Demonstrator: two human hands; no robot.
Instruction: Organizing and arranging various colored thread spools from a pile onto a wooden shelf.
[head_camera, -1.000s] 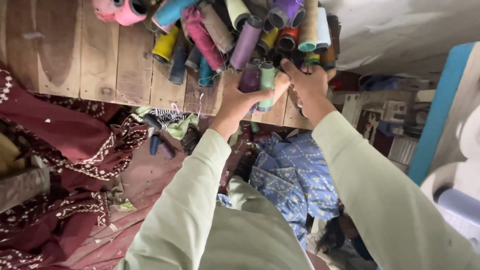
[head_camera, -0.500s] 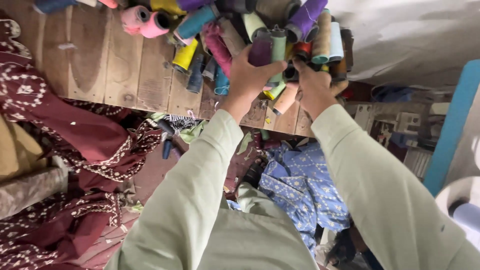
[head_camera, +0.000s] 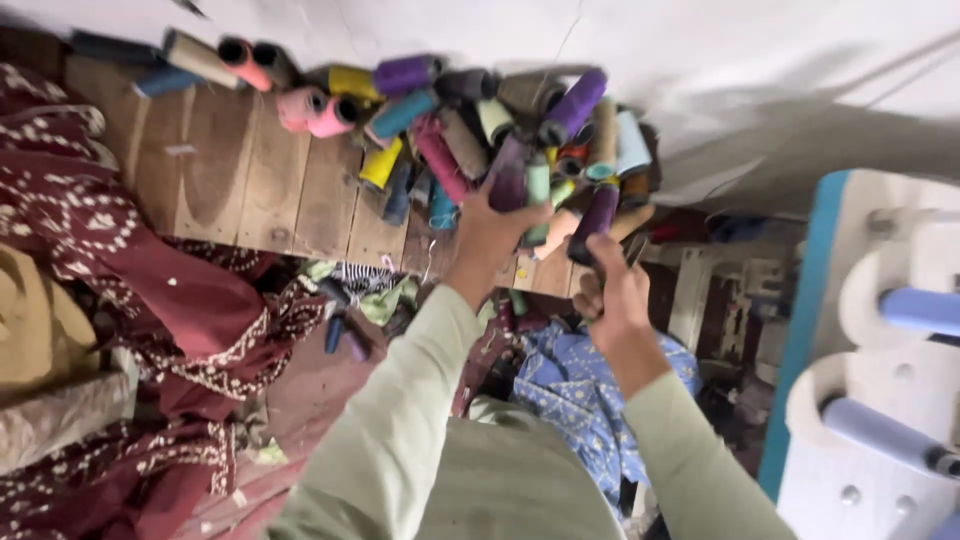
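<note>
Worth keeping the right hand (head_camera: 615, 290) clamped firmly on the dark purple thread spool (head_camera: 597, 216) while drawing it clear of the wooden plank shelf's (head_camera: 250, 180) front edge – left hand (head_camera: 497, 228) closed on the plum-coloured spool (head_camera: 510, 178), steadying the heap of coloured spools (head_camera: 470, 120)

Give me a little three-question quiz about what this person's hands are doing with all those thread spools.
1. True or false: the right hand holds a dark purple spool.
2. What does the left hand reach into?
A. a pile of thread spools on a wooden shelf
B. a bucket of water
3. What colour are the person's sleeves?

Key: 1 true. 2 A. 3 pale green.
</note>
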